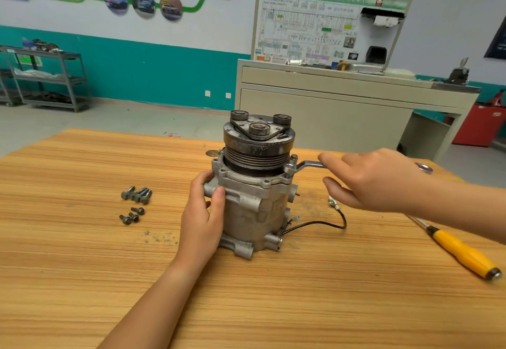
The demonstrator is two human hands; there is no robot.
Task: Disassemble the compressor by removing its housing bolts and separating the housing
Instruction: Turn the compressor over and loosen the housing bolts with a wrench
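Your left grip [203, 213] and left forearm [153, 294] are bare; so are your right grip [377, 181] and right forearm [465, 206].

The right hand [377, 181] hides the middle of the wrench [309, 164]; its forearm covers much of the shaft of the screwdriver [465, 255].

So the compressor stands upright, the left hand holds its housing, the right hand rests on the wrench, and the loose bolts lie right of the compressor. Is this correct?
Not quite. The head view shows the loose bolts lying left of the compressor, not right. The rest holds: left hand on the housing, right hand on the wrench.
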